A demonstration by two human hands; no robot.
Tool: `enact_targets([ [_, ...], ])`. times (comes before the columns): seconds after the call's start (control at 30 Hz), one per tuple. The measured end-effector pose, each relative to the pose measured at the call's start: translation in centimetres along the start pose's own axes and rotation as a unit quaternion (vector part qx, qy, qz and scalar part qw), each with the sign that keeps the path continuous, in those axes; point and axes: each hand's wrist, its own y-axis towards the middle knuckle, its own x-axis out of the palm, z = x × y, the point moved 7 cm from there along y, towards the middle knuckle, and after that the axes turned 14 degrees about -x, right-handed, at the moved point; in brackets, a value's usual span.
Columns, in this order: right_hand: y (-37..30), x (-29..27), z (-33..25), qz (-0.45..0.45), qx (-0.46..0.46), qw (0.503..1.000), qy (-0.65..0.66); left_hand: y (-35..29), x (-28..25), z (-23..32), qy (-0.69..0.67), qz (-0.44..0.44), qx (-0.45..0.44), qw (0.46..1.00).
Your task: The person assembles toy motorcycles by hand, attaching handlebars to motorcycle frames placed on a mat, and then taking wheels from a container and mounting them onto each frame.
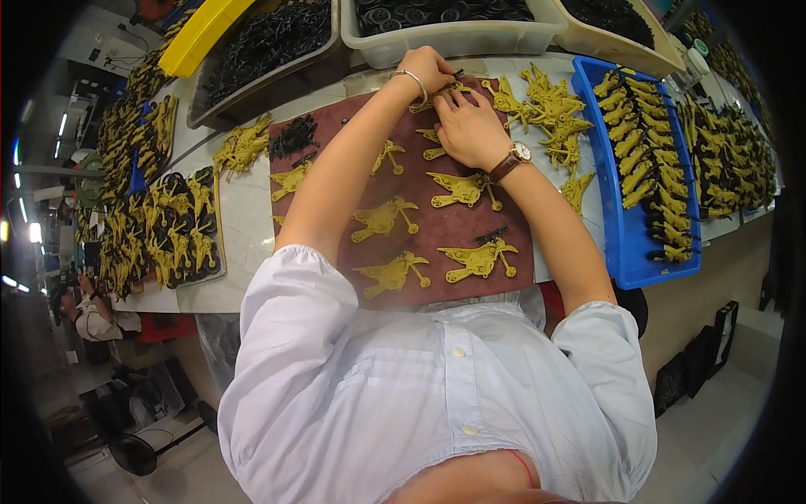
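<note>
At the far edge of the dark red mat point(332, 126), my left hand point(426, 71) is closed, its fingertips beside a small black part point(457, 74); what lies inside the fingers is hidden. Close by, my right hand point(472, 130) bends its fingers down onto a yellow-green plastic part point(455, 87), mostly covered by both hands. More flat yellow-green parts lie in rows on the mat, among them one with a black piece on it point(478, 259), a plain one point(395, 275) and one near my right wrist point(462, 191).
Bins of black parts point(445, 38) line the back. A blue tray point(617, 260) of yellow-green and black assemblies stands right, beside a loose yellow-green heap point(554, 109). At left are a small black pile point(294, 134) and a filled tray point(220, 244). Another person point(96, 319) sits far left.
</note>
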Motion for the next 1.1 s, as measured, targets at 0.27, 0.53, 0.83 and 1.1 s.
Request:
enact_targets([
  [0.27, 0.1, 0.2, -0.1, -0.074, 0.017, 0.997, 0.005, -3.4, -1.4, -1.0, -0.016, 0.135, 0.043, 0.990],
  [0.53, -0.8, 0.4, 0.5, -0.048, 0.033, 0.996, 0.060, -6.2, -4.7, -3.2, -0.122, 0.129, 0.063, 0.982],
  [0.83, -0.1, 0.5, -0.3, -0.046, 0.004, 0.999, 0.015, -3.4, -0.9, -1.7, -0.098, 0.083, 0.025, 0.991],
  [1.1, -0.4, 0.4, -0.3, -0.027, 0.007, 0.999, -0.020, -3.3, -0.8, -0.2, -0.149, 0.061, 0.010, 0.987],
])
